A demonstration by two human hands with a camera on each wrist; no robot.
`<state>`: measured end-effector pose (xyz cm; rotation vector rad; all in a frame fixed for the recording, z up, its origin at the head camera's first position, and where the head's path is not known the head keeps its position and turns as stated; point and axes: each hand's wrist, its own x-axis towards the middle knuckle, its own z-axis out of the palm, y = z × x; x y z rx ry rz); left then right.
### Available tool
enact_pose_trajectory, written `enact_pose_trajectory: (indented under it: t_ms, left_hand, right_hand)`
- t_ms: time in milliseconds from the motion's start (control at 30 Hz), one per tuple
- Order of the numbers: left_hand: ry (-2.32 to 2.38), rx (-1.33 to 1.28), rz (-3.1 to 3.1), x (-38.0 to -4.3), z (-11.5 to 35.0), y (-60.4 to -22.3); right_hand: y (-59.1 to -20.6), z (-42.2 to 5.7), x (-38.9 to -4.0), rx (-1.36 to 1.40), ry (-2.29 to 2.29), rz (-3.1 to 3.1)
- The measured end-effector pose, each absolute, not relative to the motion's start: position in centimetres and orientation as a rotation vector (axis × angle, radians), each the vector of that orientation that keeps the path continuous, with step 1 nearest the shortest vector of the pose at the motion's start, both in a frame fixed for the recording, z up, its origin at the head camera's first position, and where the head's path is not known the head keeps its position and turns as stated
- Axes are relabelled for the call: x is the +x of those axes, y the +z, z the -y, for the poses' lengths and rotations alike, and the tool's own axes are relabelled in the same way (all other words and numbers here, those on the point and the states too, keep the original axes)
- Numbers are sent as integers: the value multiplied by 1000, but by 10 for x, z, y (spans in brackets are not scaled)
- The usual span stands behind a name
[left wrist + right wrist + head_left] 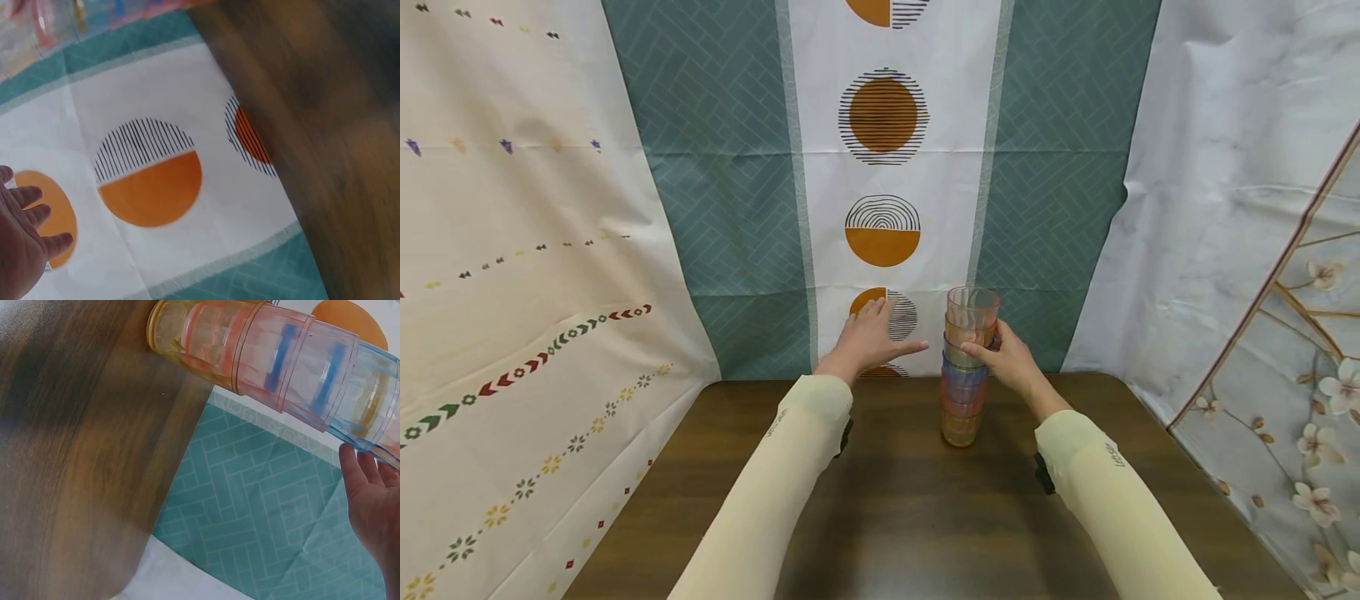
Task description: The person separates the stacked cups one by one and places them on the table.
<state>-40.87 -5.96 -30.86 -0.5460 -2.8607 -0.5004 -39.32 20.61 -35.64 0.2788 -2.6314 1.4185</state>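
A tall stack of clear, coloured plastic cups (964, 392), nested in one another, stands upright on the brown wooden table (910, 517). Yellow, red, blue, orange and pink tints show, with the pink cup at the top. My right hand (1011, 362) holds the upper part of the stack from the right, its thumb across the front and the fingers at the far side. In the right wrist view the fingertips meet a blue cup's rim (350, 437). To the left of the stack my left hand (868, 340) is raised, fingers spread, apart from the cups and holding nothing.
A hanging cloth (891, 179) with teal bands and orange circles rises behind the table's back edge. Patterned cream fabric (535, 333) hangs at the left, and a marbled, flowered sheet (1232, 275) at the right.
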Motion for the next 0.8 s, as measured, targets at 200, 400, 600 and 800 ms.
enact_pose_trajectory:
  t_ms: [200,400,600,800]
  left_hand:
    - [-764,-584,2832,-412,36,-301]
    - [-1030,-617,2808,-415,20,-297]
    - [-1198,-621,2783,-418,5,-294]
    - [-1293,-617,2762,-421,-7,-295]
  right_hand:
    - [-355,-207,-393,285,1426,2632]
    - [-356,-207,-393,297,1422,2623]
    - [-355,-208,-393,299,1445,2616]
    - [-355,-207,-392,296,1442,2629]
